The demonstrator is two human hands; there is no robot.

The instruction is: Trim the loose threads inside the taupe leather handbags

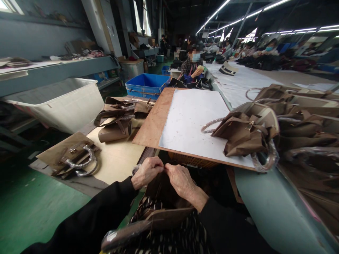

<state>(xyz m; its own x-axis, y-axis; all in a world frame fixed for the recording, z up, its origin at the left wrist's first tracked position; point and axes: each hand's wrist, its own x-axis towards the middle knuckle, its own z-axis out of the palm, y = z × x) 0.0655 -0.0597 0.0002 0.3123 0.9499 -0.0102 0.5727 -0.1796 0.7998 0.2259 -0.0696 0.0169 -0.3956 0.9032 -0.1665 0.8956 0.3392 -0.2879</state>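
A brown handbag (169,217) lies across my lap, with a plastic-wrapped handle (127,233) toward me. At the bag's far edge my left hand (148,171) is closed, its fingertips pinching. My right hand (181,181) meets it there, also closed, thumb and fingers pressed together. Both seem to grip the rim of the bag, though the exact spot is covered by my fingers. Just beyond my hands is the front edge of a board with a white sheet (193,120). On its right side rests another brown handbag (243,130) with wrapped handles.
To the left, several brown bags (115,130) lie on a low cardboard-topped surface (124,155). A blue bin (148,84) and a large white tub (66,102) stand farther back. More bags (304,123) are heaped at right. A co-worker (193,67) sits across the board.
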